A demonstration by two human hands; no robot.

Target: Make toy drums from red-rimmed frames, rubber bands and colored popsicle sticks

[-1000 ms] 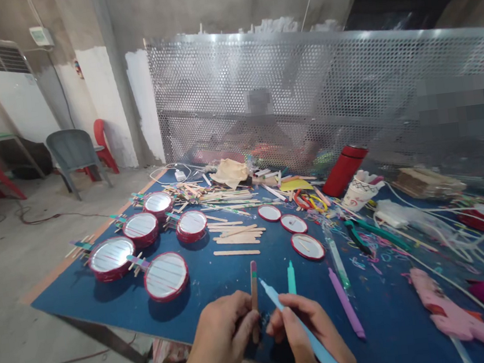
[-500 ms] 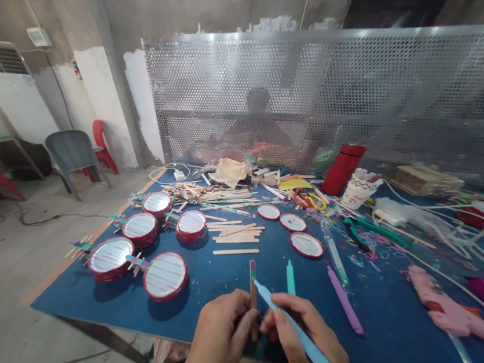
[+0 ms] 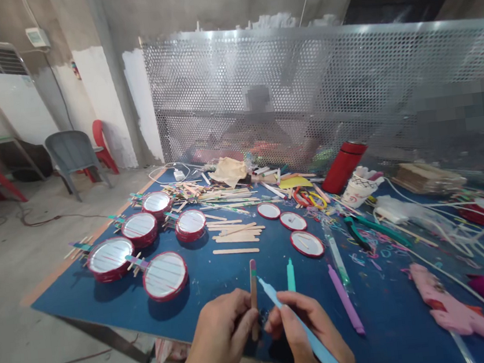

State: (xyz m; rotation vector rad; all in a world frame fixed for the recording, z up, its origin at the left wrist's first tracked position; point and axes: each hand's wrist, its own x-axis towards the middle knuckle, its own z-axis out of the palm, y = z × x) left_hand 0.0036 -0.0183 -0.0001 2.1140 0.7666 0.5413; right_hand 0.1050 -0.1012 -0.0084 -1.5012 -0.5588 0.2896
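Note:
Between the thumb and fingers of my left hand (image 3: 226, 329) a wooden craft stick (image 3: 253, 288) stands upright, its top end coloured purple and green. My right hand (image 3: 309, 328) grips a light blue marker (image 3: 300, 326) like a pen; its tip points at the stick's upper part, just to the right of it. Beyond my right hand lies a green marker (image 3: 290, 275), partly hidden by the fingers. A purple marker (image 3: 345, 301) rests farther right. Several bare craft sticks (image 3: 236, 251) lie ahead on the blue table (image 3: 212, 307).
Several red-rimmed banjo-like crafts (image 3: 165, 276) stand at the left. Three round red-rimmed discs (image 3: 307, 244) lie mid-table. On the right are a pink glue gun (image 3: 448, 303), green-handled pliers (image 3: 381, 230), a paper cup (image 3: 360, 188) and a red bottle (image 3: 345, 167). A perforated metal panel (image 3: 300, 81) closes the back.
The light blue marker's tip has moved off the stick, slightly right, together with my right hand. My left hand and the stick stay nearly in place.

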